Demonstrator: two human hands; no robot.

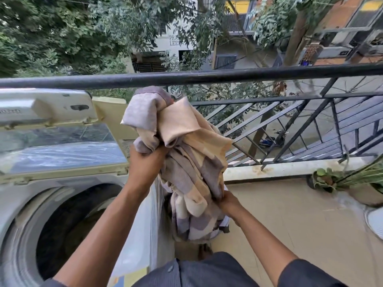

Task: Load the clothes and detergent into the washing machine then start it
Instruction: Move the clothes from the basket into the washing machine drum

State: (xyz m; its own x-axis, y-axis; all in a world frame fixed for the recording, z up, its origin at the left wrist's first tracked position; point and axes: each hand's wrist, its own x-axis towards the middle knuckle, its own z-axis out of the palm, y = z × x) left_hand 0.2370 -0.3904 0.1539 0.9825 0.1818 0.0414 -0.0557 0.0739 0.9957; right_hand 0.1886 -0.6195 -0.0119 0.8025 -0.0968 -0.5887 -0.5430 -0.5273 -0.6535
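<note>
- Balcony: black tubular metal railing (207,76), smooth beige floor (290,214).
- Washing machine (62,204) at left, lid up, round drum open (dark inside).
- Left hand (145,160) and right hand (229,200) grip crumpled beige-grey checked cloth (192,162) right of the machine.

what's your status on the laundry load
Left hand and right hand both gripping the cloth, held right of the washer. Lid up, drum open. Nothing blocking.
</note>
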